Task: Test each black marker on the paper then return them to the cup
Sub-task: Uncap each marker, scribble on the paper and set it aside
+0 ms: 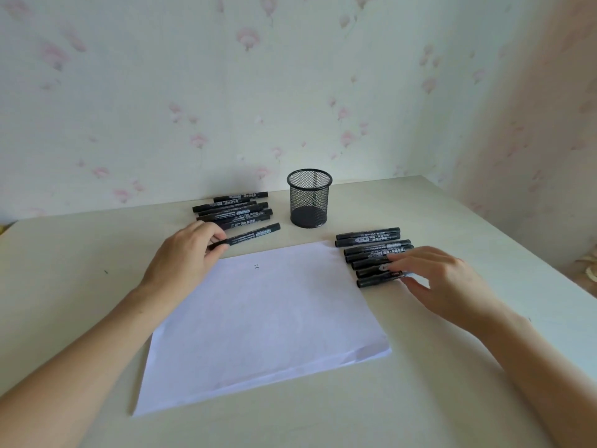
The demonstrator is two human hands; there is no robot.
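A white sheet of paper lies in the middle of the table, with a tiny black mark near its far left corner. Behind it stands an empty black mesh cup. Several black markers lie in a pile left of the cup. My left hand pinches the near end of one capped black marker at the front of that pile. Another row of several black markers lies right of the paper. My right hand rests on that row's near end, fingers spread on the nearest markers.
The cream table meets a floral wallpapered wall at the back and another wall on the right. The table's right edge runs diagonally past my right hand. A pale object sits beyond that edge.
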